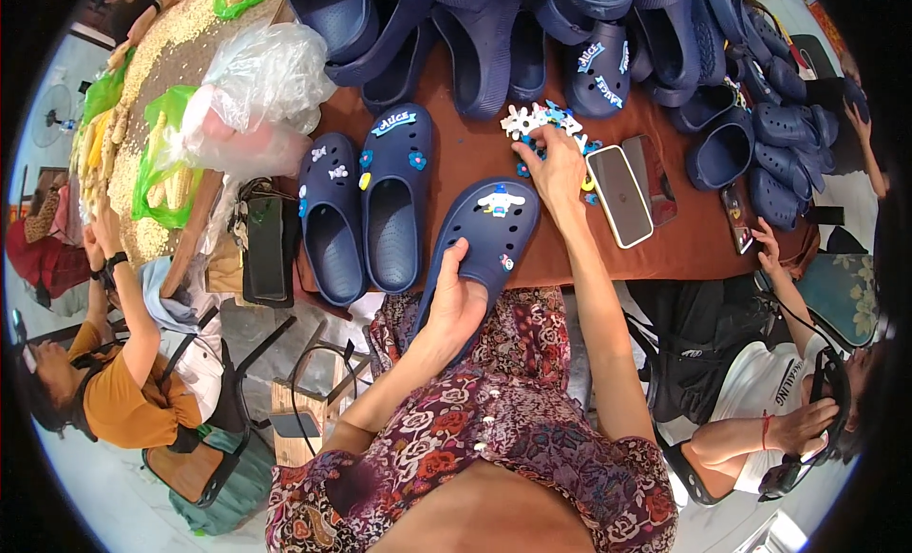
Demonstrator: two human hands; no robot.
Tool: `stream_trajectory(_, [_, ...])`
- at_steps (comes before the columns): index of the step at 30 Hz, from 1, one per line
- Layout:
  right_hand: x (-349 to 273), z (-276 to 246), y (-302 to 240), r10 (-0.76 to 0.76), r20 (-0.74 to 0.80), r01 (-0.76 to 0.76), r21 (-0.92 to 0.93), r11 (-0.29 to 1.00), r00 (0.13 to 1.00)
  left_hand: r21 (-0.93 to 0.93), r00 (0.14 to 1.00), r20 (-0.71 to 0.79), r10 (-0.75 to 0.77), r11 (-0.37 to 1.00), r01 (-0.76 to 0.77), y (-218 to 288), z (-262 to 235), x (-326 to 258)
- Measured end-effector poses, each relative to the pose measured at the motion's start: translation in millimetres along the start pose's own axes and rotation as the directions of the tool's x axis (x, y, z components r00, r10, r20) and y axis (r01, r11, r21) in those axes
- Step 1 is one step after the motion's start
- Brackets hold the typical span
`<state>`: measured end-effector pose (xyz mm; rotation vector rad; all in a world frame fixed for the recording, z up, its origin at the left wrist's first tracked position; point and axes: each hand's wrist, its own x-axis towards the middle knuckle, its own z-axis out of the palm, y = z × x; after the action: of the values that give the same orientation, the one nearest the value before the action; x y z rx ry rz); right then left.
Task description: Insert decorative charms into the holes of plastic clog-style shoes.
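My left hand (454, 311) is wrapped around a navy clog (467, 232), with the thumb resting on its open foot part. A white character charm (500, 200) and a smaller charm (506, 262) sit in the clog's holes. Over a small pile of white and blue shoe charms (532, 121) on the table, my right hand (555, 168) has its fingers curled in; whatever lies between the fingertips is too small to make out. Left of the held clog, a pair of navy clogs (391, 216) stands with blue flower, yellow and lettered charms fitted.
Many navy clogs (475, 54) are heaped along the brown table's (560, 254) far side. A white-edged phone (619, 197) lies right of the charms. Plastic bags (261, 92) stand left. Co-workers sit at both sides; a co-worker's hand (768, 246) reaches near another phone (737, 218).
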<state>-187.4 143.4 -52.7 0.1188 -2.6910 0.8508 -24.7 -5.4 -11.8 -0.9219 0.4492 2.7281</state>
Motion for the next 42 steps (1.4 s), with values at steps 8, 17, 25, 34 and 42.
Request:
stream_trajectory(8, [2, 7, 7, 0.026, -0.024, -0.026, 0.011, 1.000, 0.999, -0.113, 0.998, 0.066, -0.012, 0.993, 0.019, 3, -2, -4])
stream_trajectory(17, [-13, -18, 4, 0.134, -0.036, -0.112, 0.359, 0.926, 0.990, -0.083, 0.999, 0.039, -0.008, 0.996, 0.011, 3, -2, -4])
stream_trajectory(25, [-70, -61, -22, 0.166, 0.326, -0.358, 0.718, 0.597, 0.931, 0.026, 0.989, 0.145, 0.010, 1.000, -0.014, -1, -11, 4])
stream_trajectory(34, [-97, -52, -27, 0.205, 0.457, -0.496, 0.724, 0.479, 0.866, 0.093, 0.990, 0.138, -0.034, 0.995, 0.021, -2, -18, 10])
stream_trajectory(42, [-95, -50, -23, 0.197, 0.450, -0.477, 0.676, 0.562, 0.871, 0.088, 0.990, 0.126, -0.057, 0.995, 0.046, -6, -31, 15])
